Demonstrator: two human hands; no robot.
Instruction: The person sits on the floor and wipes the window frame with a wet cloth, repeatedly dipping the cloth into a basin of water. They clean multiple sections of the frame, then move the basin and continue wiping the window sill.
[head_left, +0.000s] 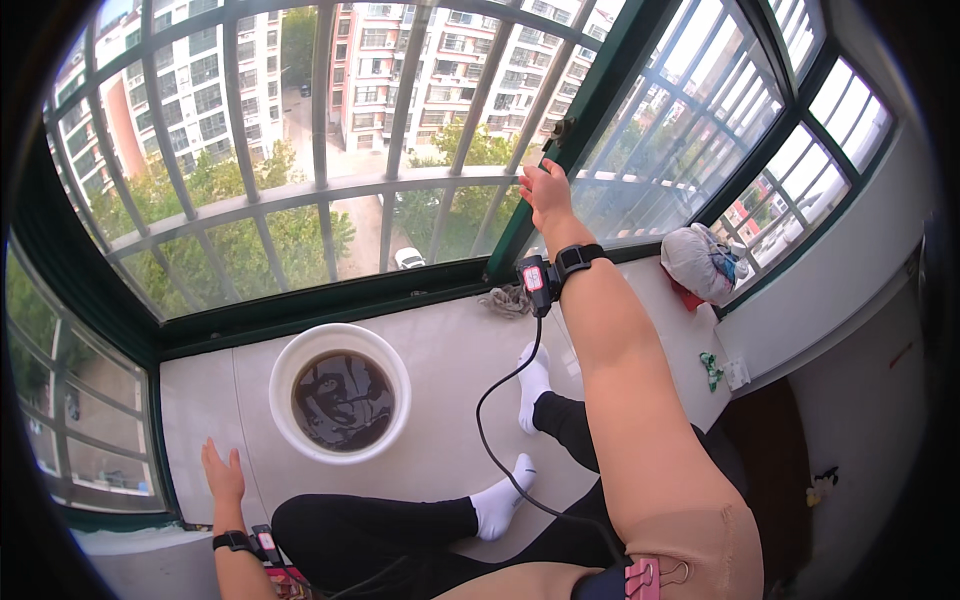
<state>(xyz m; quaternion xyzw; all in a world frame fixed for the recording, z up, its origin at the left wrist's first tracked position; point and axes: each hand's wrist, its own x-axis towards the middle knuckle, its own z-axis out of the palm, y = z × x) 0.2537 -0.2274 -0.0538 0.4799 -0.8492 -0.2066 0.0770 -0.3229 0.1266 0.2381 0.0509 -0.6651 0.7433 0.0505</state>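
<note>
My right hand (547, 196) is raised in front of the dark green window sash frame (592, 97), just below its latch (557, 131). Its fingers are apart and I see nothing held in it; whether it touches the frame I cannot tell. Low on the left, my left hand (224, 474) is open and empty over the pale tiled window ledge (442, 360). Between the two, nearer the left, stands a white bucket (399, 390) with dark brown liquid (343, 401) in it. A crumpled grey rag (507, 301) lies at the foot of the sash frame.
Metal window bars (322, 112) stand outside the glass. My legs in black trousers (360, 525) and white-socked feet (501, 499) rest on the ledge. A stuffed pale bag (697, 262) sits at the right corner, and a black cable (480, 409) hangs from my right wrist device (536, 283).
</note>
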